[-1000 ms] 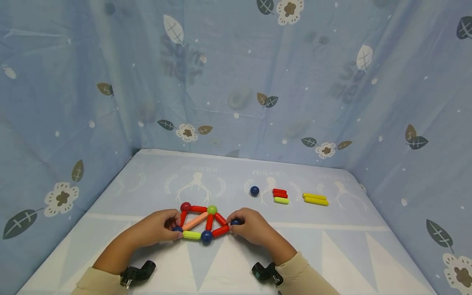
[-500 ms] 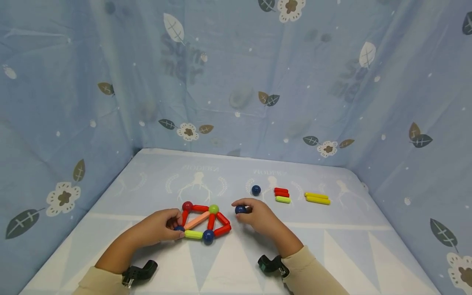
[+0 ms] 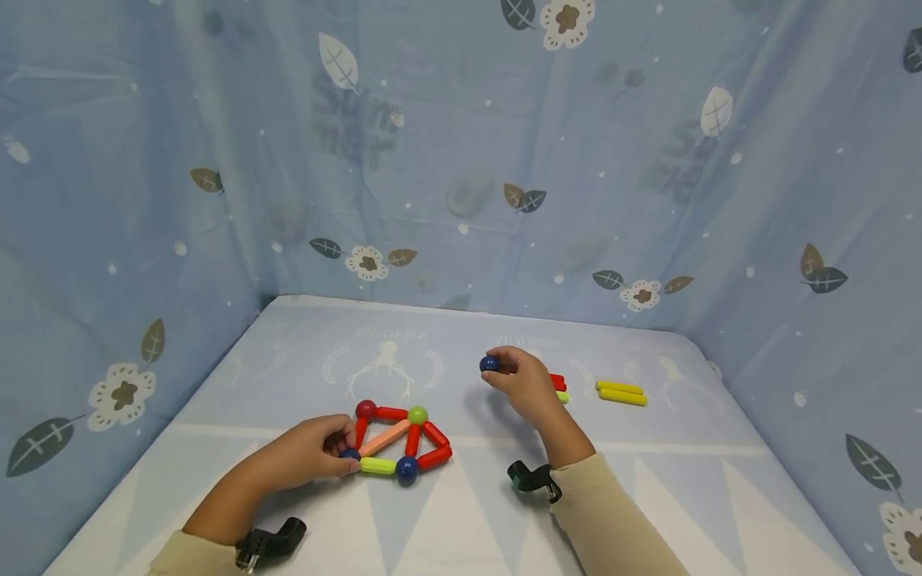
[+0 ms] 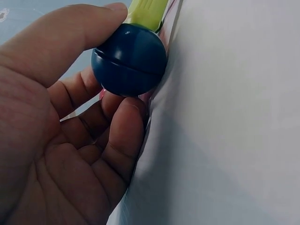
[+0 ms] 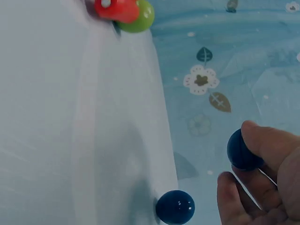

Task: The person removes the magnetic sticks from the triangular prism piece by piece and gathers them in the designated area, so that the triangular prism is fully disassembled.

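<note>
My left hand (image 3: pixel 313 452) pinches a dark blue ball (image 4: pixel 129 60) at the near left corner of a flat frame of magnetic sticks and balls. That frame joins red sticks (image 3: pixel 434 458), a long orange stick (image 3: pixel 385 438) and a yellow-green stick (image 3: pixel 378 466) with a red ball (image 3: pixel 366 410), a green ball (image 3: pixel 418 415) and another blue ball (image 3: pixel 406 470). Farther back, my right hand (image 3: pixel 529 388) holds a loose blue ball (image 5: pixel 243 150) between thumb and fingers, above the table. Below it, a second loose blue ball (image 5: pixel 175 207) lies on the table in the right wrist view.
Behind the right hand lie short red sticks (image 3: pixel 558 384) and a yellow-green stick (image 3: pixel 563 397), partly hidden. Two yellow sticks (image 3: pixel 622 393) lie farther right. A patterned cloth covers the table (image 3: pixel 302 352), and blue curtains (image 3: pixel 461 160) surround it.
My right hand has moved from the frame's right corner back and to the right, carrying the blue ball away from the red sticks. My left hand stays at the left corner.
</note>
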A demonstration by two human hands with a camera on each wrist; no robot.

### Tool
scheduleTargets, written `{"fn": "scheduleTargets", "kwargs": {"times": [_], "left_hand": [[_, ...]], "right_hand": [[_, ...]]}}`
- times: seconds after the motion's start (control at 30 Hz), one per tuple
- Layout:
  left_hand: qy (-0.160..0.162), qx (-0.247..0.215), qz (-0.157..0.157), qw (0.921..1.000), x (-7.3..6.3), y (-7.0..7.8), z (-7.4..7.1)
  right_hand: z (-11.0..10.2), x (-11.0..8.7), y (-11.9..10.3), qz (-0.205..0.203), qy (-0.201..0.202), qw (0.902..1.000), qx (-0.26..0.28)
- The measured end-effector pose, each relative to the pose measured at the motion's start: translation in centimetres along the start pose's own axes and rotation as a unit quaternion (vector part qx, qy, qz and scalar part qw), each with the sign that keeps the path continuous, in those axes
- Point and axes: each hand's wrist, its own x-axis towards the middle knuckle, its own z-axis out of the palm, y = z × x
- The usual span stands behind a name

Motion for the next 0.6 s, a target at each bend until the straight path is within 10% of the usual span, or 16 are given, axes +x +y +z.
{"fn": "scheduleTargets", "kwargs": {"times": [0.33,0.6], "left_hand": [[-0.003,-0.006,0.015,0.9999,0.0,-0.3,0.3],[-0.001,-0.001,0.001,1.0,0.0,-0.2,0.1]], "right_hand": [[1.4,2.2,1.3,0.009,0.017,0.9909,-0.133],[1.9,2.6,1.8,0.014,-0.001,0.9903,-0.138]]}}
